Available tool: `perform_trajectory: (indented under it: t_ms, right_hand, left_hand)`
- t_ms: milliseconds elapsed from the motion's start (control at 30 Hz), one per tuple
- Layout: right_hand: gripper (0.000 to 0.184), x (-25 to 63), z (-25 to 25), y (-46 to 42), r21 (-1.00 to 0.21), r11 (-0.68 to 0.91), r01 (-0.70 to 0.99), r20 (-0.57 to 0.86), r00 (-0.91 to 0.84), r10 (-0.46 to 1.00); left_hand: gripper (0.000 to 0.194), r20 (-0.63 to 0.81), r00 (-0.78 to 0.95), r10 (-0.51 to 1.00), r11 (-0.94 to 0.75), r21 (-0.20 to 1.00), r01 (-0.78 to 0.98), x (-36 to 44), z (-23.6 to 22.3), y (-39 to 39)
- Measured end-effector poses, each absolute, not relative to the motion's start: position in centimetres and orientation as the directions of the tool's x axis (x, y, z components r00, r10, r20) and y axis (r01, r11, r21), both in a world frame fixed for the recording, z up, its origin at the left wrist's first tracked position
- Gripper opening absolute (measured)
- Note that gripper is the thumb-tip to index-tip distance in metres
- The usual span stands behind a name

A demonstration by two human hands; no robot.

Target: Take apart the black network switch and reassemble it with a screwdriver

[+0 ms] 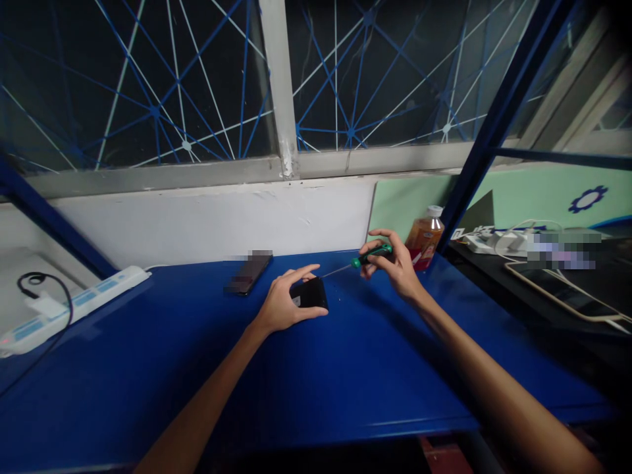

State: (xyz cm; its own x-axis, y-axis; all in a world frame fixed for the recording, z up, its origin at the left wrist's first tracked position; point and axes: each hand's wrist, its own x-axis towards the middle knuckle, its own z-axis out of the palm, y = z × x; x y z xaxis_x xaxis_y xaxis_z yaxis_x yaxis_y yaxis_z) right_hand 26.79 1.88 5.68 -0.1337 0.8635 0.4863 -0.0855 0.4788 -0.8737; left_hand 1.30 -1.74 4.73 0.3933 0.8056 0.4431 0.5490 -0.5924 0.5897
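My left hand (284, 299) grips a small black box-shaped device (312, 294) on the blue table, thumb along its near side and fingers along the far side. A light label shows on the device beside my palm. In my right hand (392, 263) is a screwdriver (374, 255) with a green and black handle, held between thumb and fingers. Its thin metal shaft points left and down, and the tip is at the device's far right corner. Whether the tip touches a screw is too small to tell.
A dark phone (253, 271) lies behind my left hand. Behind my right hand stands a bottle of orange drink (424, 237). A white power strip (79, 309) is on the left of the blue table (316, 375); another phone (563, 293) and cables lie on the black surface at right.
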Motion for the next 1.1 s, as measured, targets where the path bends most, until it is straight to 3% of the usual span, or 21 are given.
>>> perform_trajectory:
  t_ms: [100,300,467,700,900,1100]
  right_hand:
    - [0.044,26.8,5.4,2.1,-0.873,0.481,-0.078,0.487,-0.093,0.869]
    - [0.037,26.4,4.7,1.9,-0.833,0.518,0.196,0.541,0.088,0.837]
    - [0.033,26.2,4.9,1.8,-0.838,0.545,0.023,0.545,-0.006,0.838]
    - [0.03,26.0,4.4,2.2,-0.838,0.523,0.155,0.544,0.155,0.825]
    - [0.039,25.9,4.8,2.3,-0.861,0.509,-0.01,0.509,0.023,0.861]
    - [0.036,25.8,4.8,1.8,-0.831,0.527,0.177,0.552,0.137,0.823]
  left_hand:
    - [0.076,0.437,0.397,0.807,-0.59,0.588,0.553,1.3,4.7,-1.7]
    - [0.077,0.442,0.41,0.798,-0.603,0.582,0.546,1.3,4.8,-1.9]
    - [0.077,0.448,0.413,0.793,-0.609,0.572,0.549,1.3,4.2,-1.7]
    - [0.078,0.441,0.421,0.793,-0.609,0.577,0.544,1.5,4.0,-1.7]
    - [0.077,0.445,0.429,0.786,-0.618,0.589,0.521,1.5,4.3,-1.8]
    - [0.077,0.448,0.422,0.788,-0.616,0.586,0.527,1.5,4.3,-1.8]
